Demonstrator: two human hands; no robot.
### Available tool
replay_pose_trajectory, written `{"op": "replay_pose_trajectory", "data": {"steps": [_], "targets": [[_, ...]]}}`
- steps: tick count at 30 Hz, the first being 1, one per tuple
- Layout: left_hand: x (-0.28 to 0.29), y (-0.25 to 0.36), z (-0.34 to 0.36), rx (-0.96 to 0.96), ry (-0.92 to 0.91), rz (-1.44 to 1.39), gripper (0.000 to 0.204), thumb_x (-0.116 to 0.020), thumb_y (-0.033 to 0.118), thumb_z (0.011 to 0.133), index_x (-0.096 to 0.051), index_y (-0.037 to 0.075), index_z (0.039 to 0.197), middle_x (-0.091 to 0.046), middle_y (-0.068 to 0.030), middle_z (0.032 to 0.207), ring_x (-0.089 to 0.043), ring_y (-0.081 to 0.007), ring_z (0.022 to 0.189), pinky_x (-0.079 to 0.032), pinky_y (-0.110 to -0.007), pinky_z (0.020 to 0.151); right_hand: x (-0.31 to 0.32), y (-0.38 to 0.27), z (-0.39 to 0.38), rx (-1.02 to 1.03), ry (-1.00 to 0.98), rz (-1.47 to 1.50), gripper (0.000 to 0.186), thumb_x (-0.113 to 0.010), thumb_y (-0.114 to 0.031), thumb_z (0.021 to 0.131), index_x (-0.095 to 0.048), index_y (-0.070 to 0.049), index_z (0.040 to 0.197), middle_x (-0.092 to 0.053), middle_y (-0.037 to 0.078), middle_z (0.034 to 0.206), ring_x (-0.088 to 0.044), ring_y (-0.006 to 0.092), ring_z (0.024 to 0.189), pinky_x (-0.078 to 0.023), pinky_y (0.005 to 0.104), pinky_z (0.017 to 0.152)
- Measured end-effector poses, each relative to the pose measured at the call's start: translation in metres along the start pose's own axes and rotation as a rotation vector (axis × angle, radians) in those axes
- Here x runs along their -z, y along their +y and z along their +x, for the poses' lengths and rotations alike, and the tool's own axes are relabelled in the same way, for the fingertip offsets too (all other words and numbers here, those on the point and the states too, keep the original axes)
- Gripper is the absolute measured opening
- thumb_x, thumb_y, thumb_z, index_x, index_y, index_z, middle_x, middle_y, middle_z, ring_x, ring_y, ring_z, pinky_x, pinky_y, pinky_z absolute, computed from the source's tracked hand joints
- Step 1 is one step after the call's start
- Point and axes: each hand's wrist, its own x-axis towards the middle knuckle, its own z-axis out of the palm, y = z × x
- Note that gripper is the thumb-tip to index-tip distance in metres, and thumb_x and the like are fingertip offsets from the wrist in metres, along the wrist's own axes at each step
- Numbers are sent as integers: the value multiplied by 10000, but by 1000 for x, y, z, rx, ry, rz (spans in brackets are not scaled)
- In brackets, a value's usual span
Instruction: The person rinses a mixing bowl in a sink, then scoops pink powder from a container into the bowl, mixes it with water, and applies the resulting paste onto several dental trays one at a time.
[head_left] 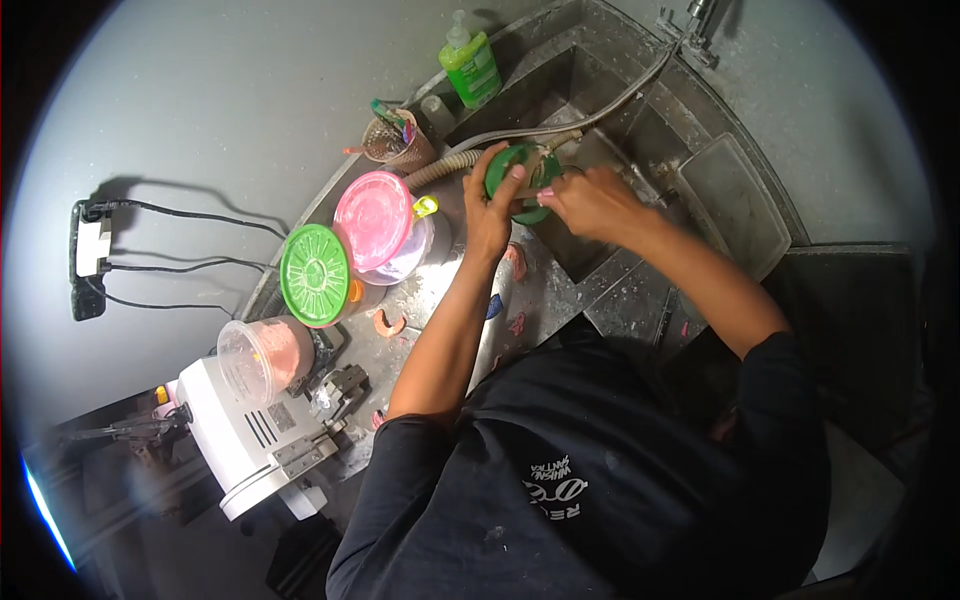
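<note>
My left hand (488, 205) is wrapped around a small green bowl (506, 168), tipped on its side over the near edge of the sink. Pale residue shows on the bowl's inside. Close against the bowl's right side, my right hand (600, 205) is closed in a pinch. A thin pale strip shows at its fingertips by the bowl, but most of what it grips is hidden by the fingers.
Left of my left arm stand a pink-lidded tub (372, 218), a green-lidded tub (314, 272) and a clear tub of pink powder (270, 358). A white machine (240, 435) sits nearer. A grey hose (620, 105) crosses the sink (610, 265); a green soap bottle (470, 72) stands behind.
</note>
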Motion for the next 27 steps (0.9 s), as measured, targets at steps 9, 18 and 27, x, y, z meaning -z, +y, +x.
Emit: {"op": "replay_pose_trajectory", "data": {"steps": [9, 18, 27], "targets": [[-6, 12, 2, -429, 38, 540, 505, -757, 352, 808, -632, 108, 1232, -492, -105, 1015, -472, -224, 965, -408, -332, 882, -65, 3, -2, -678, -334, 1476, 361, -423, -291, 982, -517, -18, 766, -483, 89, 621, -426, 176, 445, -324, 321, 394], [-9, -18, -5, -232, -28, -92, 499, -574, 364, 956, -519, 16, 1309, -591, -112, 1200, -563, -200, 1079, -422, -321, 964, -65, -60, -28, -350, 409, 112, 409, -465, 18, 890, -540, -27, 1289, -562, 274, 1013, -603, 397, 870, -489, 423, 815], [2, -23, -11, -277, 40, -17, 534, -575, 395, 956, -500, 11, 1320, -589, -116, 1206, -560, -210, 1102, -433, -343, 970, -30, -89, -71, -498, -46, 588, 673, -469, 90, 819, -339, -36, 1467, -502, 311, 1095, -588, 459, 937, -490, 456, 839]]}}
